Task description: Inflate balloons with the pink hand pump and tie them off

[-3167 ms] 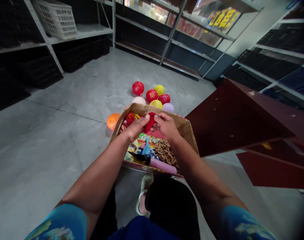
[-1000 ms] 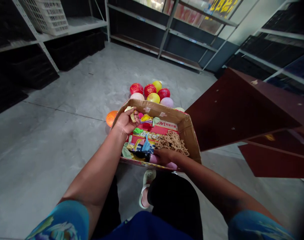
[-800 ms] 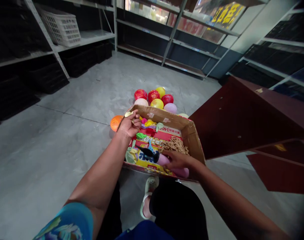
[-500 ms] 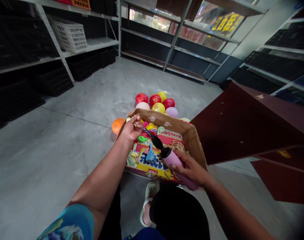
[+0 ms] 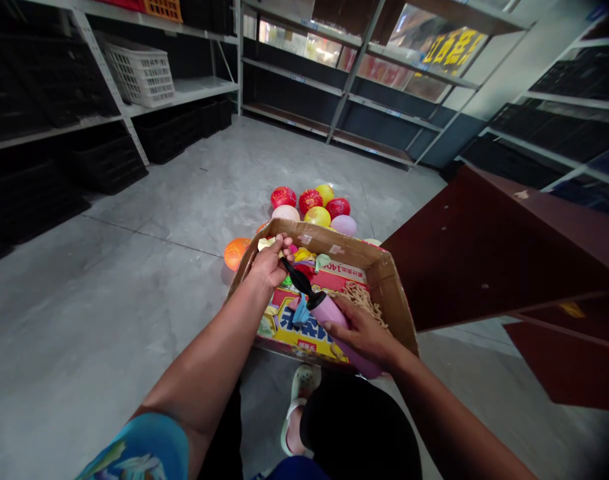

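My right hand is wrapped round a pink balloon pump with a black nozzle, tilted up to the left. A pale yellow uninflated balloon is pinched in my left hand, with the nozzle's tip at its fingers; whether the tip is inside the balloon's neck is hidden. Below both hands is an open cardboard box. Inside it lie several limp balloons, among them a blue balloon and a yellow balloon, and a heap of beige string-like pieces.
Several inflated balloons lie on the floor beyond the box, including a red balloon and an orange balloon. Dark red boards stand at the right. Metal shelves line the back, and a white basket sits on the left shelving.
The pump has moved up and left in my right hand, bringing its nozzle to my left fingers. My left hand has shifted slightly right with the pale yellow balloon.
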Demonstrator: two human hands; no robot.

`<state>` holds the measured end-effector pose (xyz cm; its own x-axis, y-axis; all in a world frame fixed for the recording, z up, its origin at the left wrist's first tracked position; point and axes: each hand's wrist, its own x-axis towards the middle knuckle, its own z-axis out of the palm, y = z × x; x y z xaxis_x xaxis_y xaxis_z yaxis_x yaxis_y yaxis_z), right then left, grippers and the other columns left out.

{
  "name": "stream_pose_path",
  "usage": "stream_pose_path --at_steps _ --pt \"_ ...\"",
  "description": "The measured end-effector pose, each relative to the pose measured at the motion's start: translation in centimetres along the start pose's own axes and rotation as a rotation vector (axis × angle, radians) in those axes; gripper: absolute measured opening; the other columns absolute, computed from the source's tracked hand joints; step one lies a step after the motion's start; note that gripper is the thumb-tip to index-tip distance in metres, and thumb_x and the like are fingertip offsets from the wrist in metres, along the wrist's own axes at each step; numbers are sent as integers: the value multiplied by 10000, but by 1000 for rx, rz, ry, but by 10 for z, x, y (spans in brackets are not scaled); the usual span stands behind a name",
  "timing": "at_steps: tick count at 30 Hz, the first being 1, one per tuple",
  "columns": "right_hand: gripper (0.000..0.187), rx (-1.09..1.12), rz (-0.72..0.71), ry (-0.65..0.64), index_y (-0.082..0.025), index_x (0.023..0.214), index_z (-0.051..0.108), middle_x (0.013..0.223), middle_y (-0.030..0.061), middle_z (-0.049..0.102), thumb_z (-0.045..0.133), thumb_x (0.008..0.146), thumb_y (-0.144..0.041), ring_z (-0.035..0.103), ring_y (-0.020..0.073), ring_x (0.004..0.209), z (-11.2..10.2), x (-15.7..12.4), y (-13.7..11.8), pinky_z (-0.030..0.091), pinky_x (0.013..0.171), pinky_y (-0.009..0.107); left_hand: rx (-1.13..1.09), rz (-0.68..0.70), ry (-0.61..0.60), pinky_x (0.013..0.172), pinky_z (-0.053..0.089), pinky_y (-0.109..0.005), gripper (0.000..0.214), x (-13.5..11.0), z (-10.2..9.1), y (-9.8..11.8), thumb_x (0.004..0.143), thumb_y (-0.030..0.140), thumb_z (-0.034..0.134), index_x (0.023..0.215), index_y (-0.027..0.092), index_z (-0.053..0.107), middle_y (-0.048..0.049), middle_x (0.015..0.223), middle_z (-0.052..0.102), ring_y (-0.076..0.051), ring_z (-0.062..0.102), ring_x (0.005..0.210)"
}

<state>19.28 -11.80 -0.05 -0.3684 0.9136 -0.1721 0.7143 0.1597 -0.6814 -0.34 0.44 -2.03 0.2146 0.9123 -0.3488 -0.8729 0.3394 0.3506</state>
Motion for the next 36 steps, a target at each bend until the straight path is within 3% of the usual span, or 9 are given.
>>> stream_pose_path --at_steps 7,16,21,25,29,33,36 --pt "353 -2 43 33 -209 1152 555 1017 74 624 556 840 -374 555 215 876 9 9 -2 442 804 364 113 44 86 427 376 -177 81 2 0 -16 819 169 612 766 134 562 8 579 536 -51 438 427" --pt "314 -19 43 79 -196 1052 580 943 61 628 559 830 -417 549 199 814 15 14 -8 434 732 335 77 -181 20 481 416 -226 212 4 -7 -17 819 257 619 665 155 514 21 536 476 -72 440 437" --pt "299 -2 24 77 -194 1043 595 944 65 641 572 826 -399 560 200 815 13 18 -9 443 736 332 99 -240 -16 525 457 -277 355 2 -6 -14 786 389 643 593 170 441 10 540 472 -107 480 479" --pt "433 43 -2 50 -226 1220 536 1064 70 645 564 839 -429 583 222 907 11 19 -9 446 813 354 132 -222 5 467 427 -263 464 1 -2 -10 832 480 550 540 189 338 22 482 390 -96 407 419" --pt "666 29 38 -25 -215 1314 445 1177 89 612 669 742 -473 585 248 974 12 16 -8 441 825 359 130 -132 18 395 362 -237 499 -1 3 -3 848 558 464 542 200 298 26 462 351 -90 353 383" --pt "507 -146 163 4 -187 1147 537 1004 79 657 689 704 -380 596 223 821 15 7 0 421 698 306 149 -5 66 368 335 -220 494 -2 6 3 859 571 427 559 203 290 15 483 390 -84 367 382" --pt "412 -234 166 35 -202 1069 551 937 59 660 669 709 -365 592 208 771 14 -6 16 394 649 281 115 71 94 360 329 -207 457 -3 7 10 877 530 429 583 201 308 12 510 420 -75 380 382"
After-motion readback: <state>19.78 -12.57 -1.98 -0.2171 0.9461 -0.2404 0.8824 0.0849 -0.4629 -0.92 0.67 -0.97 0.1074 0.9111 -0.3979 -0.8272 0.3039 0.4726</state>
